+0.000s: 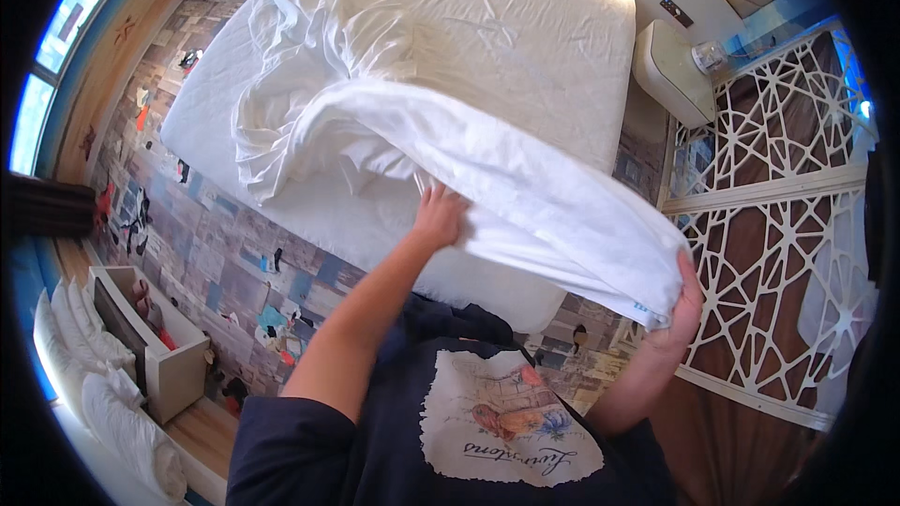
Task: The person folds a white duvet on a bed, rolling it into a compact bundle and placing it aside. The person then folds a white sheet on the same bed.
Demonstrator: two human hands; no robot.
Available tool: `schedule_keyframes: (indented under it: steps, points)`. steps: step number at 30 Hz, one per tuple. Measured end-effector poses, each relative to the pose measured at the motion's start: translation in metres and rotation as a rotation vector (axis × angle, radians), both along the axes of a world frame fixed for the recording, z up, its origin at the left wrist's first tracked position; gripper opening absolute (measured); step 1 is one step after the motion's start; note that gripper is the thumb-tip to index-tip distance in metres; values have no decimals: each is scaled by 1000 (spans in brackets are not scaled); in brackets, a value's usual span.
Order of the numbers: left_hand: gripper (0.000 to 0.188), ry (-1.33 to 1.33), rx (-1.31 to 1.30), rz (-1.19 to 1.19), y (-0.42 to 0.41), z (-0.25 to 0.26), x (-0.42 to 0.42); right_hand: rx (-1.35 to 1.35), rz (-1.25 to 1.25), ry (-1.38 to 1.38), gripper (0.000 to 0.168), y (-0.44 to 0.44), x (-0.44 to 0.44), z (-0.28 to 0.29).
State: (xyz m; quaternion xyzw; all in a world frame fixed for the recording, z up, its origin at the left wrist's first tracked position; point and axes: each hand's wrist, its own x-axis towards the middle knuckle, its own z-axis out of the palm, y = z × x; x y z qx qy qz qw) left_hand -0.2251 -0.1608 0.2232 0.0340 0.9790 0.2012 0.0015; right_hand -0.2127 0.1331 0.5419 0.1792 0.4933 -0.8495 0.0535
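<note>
A large white bed sheet or cover (506,161) stretches in a raised band above the near part of the bed. My right hand (688,299) grips its corner, beside a small blue mark on the hem. Nearer the middle, my left hand (441,216) is closed on the lower edge of the same cloth, its fingertips partly hidden in the folds. The rest of the cloth lies bunched (316,35) across the left of the mattress. Beneath it, the mattress (211,112) wears a pale, wrinkled covering.
Right of the bed are a cream bedside cabinet (675,74) and white lattice panels (759,267). At lower left, several white pillows (130,436) lie by a pale box-like bench (179,372). Patterned flooring (225,232) borders the bed, with a dark curtain (53,205) at left.
</note>
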Motion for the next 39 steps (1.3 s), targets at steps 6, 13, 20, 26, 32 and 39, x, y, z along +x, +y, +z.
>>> schedule_keyframes:
  steps: [6, 13, 20, 26, 32, 39]
  points:
    - [39, -381, 639, 966, -18, -39, 69, -43, 163, -126, 34, -2, -2, -60]
    - [31, -200, 1581, 1437, -94, -29, 74, -29, 166, -224, 33, -22, -17, -76]
    - [41, -274, 1589, 1026, 11, 90, 78, 145, 181, -89, 29, -25, -37, -88]
    - [42, -274, 1765, 999, 17, 92, 84, 808, 942, 369, 44, -94, 4, -159]
    - [35, -327, 1705, 1015, 22, 101, 75, 1150, 1059, 490, 26, -144, 21, -198]
    - [22, -610, 2295, 910, -52, 31, 46, 1244, 1426, 579, 31, -156, 8, -140]
